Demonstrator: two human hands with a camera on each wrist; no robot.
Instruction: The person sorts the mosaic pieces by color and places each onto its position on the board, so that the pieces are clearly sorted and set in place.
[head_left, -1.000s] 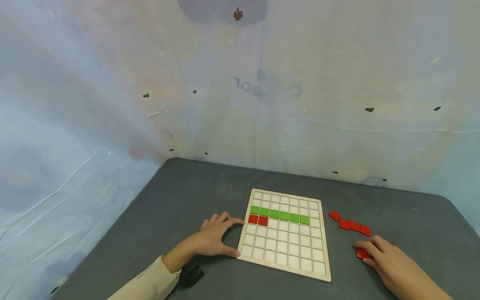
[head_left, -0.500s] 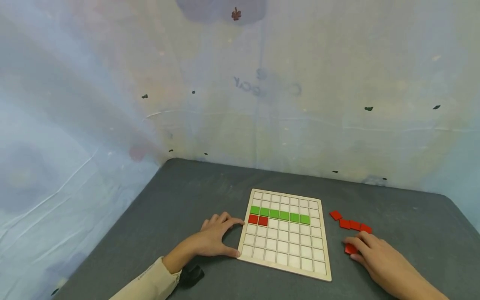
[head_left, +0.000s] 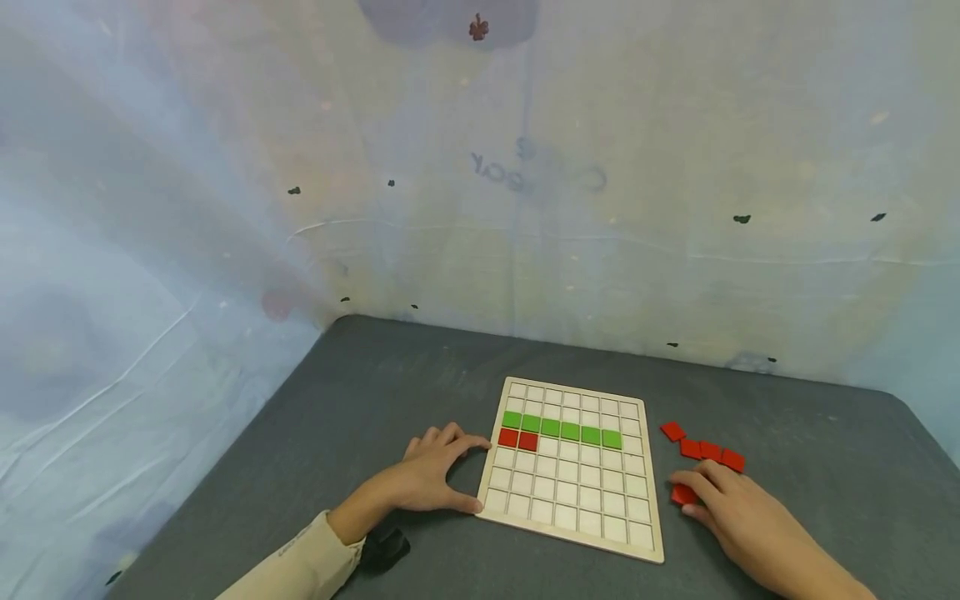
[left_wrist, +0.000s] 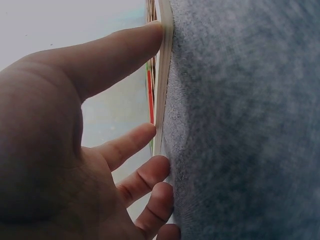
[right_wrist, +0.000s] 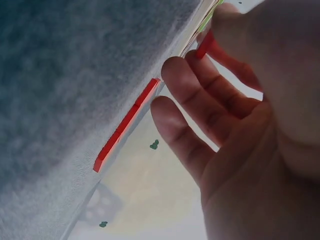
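Note:
A pale wooden grid board [head_left: 572, 497] lies flat on the dark table. One row carries several green tiles [head_left: 551, 428], and just below it two red tiles [head_left: 528, 442] fill the leftmost cells. My left hand [head_left: 427, 477] is spread at the board's left edge, thumb and index fingertip touching it. To the right of the board, my right hand [head_left: 738, 510] pinches a red tile [head_left: 683, 494] between thumb and fingers, low over the table. In the right wrist view the pinched tile [right_wrist: 204, 46] is partly covered by the thumb.
Several loose red tiles [head_left: 711, 451] lie in a short line right of the board, just beyond my right hand. A dark strap-like object [head_left: 384, 552] is by my left wrist. A patterned cloth [head_left: 600, 250] hangs behind the grey table [head_left: 405, 375].
My right hand has moved left toward the board, bringing the pinched red tile along. The left hand, the board and the loose tiles stay in place.

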